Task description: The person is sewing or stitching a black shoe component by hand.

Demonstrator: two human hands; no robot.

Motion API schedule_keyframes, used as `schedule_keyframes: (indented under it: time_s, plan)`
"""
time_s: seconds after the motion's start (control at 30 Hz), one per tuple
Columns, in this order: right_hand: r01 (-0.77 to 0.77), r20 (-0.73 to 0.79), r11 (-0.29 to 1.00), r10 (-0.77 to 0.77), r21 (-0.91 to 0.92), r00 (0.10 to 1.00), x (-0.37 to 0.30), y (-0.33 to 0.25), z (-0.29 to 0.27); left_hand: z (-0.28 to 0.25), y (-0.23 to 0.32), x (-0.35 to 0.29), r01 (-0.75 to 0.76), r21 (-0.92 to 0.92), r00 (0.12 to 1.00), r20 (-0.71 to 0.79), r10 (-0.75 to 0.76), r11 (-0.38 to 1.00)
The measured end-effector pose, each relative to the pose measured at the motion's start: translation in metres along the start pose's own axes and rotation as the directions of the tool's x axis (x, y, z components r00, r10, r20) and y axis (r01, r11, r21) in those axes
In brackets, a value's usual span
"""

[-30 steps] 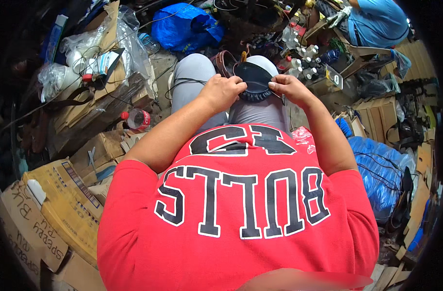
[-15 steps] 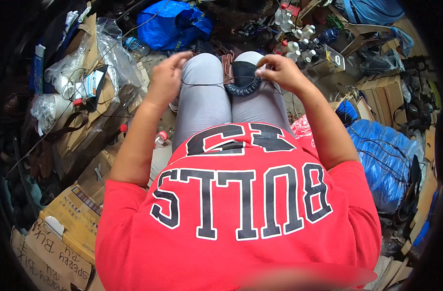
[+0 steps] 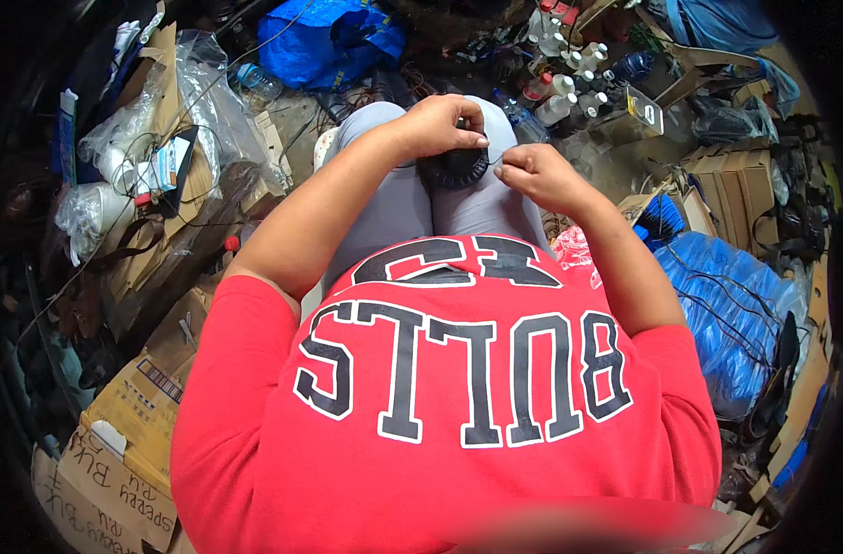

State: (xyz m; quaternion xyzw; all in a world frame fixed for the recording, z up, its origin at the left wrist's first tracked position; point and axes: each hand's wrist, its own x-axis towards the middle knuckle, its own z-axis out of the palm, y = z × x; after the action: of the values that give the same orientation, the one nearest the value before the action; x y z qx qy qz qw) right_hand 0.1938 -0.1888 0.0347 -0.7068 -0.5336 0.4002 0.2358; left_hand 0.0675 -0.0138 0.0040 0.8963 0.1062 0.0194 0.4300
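Note:
A black shoe [image 3: 456, 172] with a puckered, stitched edge rests on my grey-trousered thighs near the knees. My left hand [image 3: 440, 126] reaches across from the left and is closed over the shoe's far part, its fingers bent and thumb pointing right. Much of the shoe is hidden under that hand. Just right of the shoe, my right hand [image 3: 539, 175] is closed, thumb and forefinger pressed together. A thin dark thread [image 3: 493, 164] appears to run from the shoe's edge to those fingertips.
Beyond my knees lie a blue plastic bag [image 3: 331, 44] and several bottles [image 3: 569, 88]. Clear plastic wrap and cardboard [image 3: 176, 171] clutter the left side. A blue plastic-wrapped bundle [image 3: 726, 309] and a cardboard box [image 3: 735, 189] stand at right. Flattened cartons [image 3: 130, 415] lie lower left.
My left hand has moved right, from beside the left knee onto the shoe. My right hand has come slightly down and toward me, off the shoe's right edge.

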Motion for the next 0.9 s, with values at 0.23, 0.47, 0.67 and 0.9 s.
schedule_keyframes:
  time_s: [0.23,0.47,0.67,0.9]
  plan:
    - [0.059,-0.103,0.99,-0.046,0.125,0.994,-0.021,-0.003,0.005,0.0,-0.023,0.003,0.076,-0.471,0.981,0.195,0.02,0.879]
    - [0.164,-0.238,0.878,-0.06,0.449,0.97,-0.036,-0.007,-0.029,-0.024,-0.027,-0.003,0.207,-0.582,0.952,0.305,-0.025,0.787]
    - [0.191,-0.247,0.98,-0.197,-0.052,0.949,-0.009,-0.005,-0.012,-0.026,-0.025,0.0,0.252,-0.563,0.931,0.363,-0.039,0.787]
    - [0.146,-0.208,0.98,-0.172,-0.134,0.963,0.002,-0.004,-0.012,-0.025,-0.026,0.0,0.269,-0.562,0.927,0.372,-0.051,0.783]
